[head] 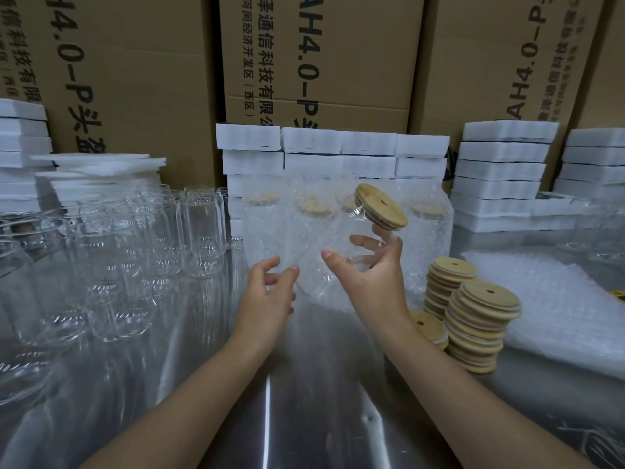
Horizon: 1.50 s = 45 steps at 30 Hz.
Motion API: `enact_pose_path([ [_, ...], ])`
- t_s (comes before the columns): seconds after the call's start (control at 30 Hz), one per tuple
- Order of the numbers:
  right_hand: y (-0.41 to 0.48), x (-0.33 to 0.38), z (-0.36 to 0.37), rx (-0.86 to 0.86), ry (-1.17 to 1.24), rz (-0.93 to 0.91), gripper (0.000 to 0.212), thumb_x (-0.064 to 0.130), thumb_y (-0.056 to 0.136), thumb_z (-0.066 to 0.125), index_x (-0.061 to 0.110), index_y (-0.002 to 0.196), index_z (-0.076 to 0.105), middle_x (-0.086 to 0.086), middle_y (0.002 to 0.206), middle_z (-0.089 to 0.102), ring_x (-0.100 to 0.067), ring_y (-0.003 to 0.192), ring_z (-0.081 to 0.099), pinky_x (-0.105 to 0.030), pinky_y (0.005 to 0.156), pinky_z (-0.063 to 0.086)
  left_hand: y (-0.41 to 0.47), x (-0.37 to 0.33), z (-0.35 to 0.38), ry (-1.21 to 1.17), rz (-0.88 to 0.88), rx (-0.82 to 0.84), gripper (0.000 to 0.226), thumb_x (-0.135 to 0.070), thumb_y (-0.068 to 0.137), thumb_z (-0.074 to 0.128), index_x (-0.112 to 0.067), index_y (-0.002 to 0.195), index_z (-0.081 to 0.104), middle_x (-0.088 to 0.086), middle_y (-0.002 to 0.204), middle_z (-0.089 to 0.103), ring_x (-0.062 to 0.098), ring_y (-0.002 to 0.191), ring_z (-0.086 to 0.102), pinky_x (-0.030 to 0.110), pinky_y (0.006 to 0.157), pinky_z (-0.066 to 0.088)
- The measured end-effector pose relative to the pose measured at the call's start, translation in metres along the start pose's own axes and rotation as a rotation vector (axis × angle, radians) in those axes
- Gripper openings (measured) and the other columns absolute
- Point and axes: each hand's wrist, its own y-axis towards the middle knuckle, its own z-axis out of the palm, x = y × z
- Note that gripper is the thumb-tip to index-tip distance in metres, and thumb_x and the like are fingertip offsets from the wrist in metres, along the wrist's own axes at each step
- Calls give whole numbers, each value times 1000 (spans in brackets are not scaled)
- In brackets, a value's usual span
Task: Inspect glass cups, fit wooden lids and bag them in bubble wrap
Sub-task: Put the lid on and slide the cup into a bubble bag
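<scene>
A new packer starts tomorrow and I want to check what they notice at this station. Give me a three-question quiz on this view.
1. True or false: the held glass cup already carries a wooden lid.
2. The left hand and right hand both grip the cup. Which one is nearer the lid? A) left B) right
3. Fill in: the spare lid stacks stand on the person's ____ side.
Key: 1 true; 2 B; 3 right.
</scene>
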Motion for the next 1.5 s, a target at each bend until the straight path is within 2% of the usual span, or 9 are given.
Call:
enact_pose_path([
  [0.17, -2, 0, 1, 23, -29, -27, 70, 39, 72, 80, 34, 121, 30, 20, 110, 52, -3, 95, 57, -14, 72, 43, 1, 1, 1, -98, -66, 23, 17, -13, 99, 50, -16, 113, 59, 5, 73, 62, 4, 50, 60, 21, 51, 54],
  [0.53, -2, -6, 3, 50, -98, -32, 76, 48, 65, 82, 39, 119, 30, 26, 107, 49, 4, 104, 49, -15, 84, 41, 2, 3, -5, -70, 228, -73, 35, 2, 94, 45, -30, 96, 59, -10, 53, 49, 0, 46, 46, 16, 45, 43],
  [0.67, -4, -6, 5, 77, -62, -8, 80, 48, 63, 84, 34, 125, 34, 22, 109, 53, 6, 105, 51, -18, 86, 43, -1, -3, -5, -106, 338, -4, 27, -23, 87, 62, -38, 109, 55, -18, 75, 62, -1, 77, 60, 16, 80, 48],
  [0.87, -4, -2, 2, 39, -8, 2, 73, 46, 68, 81, 35, 125, 35, 17, 111, 52, 4, 107, 47, -15, 80, 39, -10, 7, -3, 230, 314, 373, 113, -58, 49, 80, -68, 133, 4, -29, 142, 33, -19, 131, 29, 6, 102, 27],
  [0.97, -7, -1, 4, 88, 48, 25, 71, 47, 69, 80, 36, 123, 35, 16, 112, 52, 6, 108, 48, -12, 76, 36, -11, 12, 2, 287, 281, 368, 127, -66, 45, 80, -68, 134, -10, -35, 144, 18, -31, 129, 12, -1, 97, 19],
  [1.07, -13, -2, 8, 152, 58, 5, 77, 53, 61, 80, 40, 123, 36, 16, 116, 52, -2, 110, 52, -19, 86, 44, -7, 15, 1, 216, 193, 308, 145, -66, 40, 83, -52, 146, -15, -17, 156, 24, -5, 140, 27, 17, 105, 31],
  [1.13, -15, -2, 9, 168, 33, -15, 76, 57, 56, 77, 47, 118, 36, 19, 117, 52, -5, 112, 53, -25, 90, 46, -4, 16, -1, 175, 169, 277, 144, -62, 39, 85, -53, 146, -11, -14, 146, 44, 4, 133, 44, 24, 102, 42],
  [1.27, -14, -2, 9, 219, -35, -35, 69, 69, 50, 70, 60, 108, 34, 25, 116, 50, 7, 117, 43, -16, 89, 39, -6, 16, -1, 182, 252, 219, 130, -60, 40, 83, -62, 140, 2, -36, 114, 53, -14, 111, 53, 15, 83, 51],
  [1.5, -12, -2, 9, 363, -56, -75, 81, 72, 51, 65, 55, 124, 36, 23, 133, 31, 7, 128, 31, -8, 98, 34, -5, 10, -2, 1, 367, 37, 121, -38, 49, 90, -30, 149, 23, -27, 123, 54, -8, 112, 55, 17, 92, 48],
])
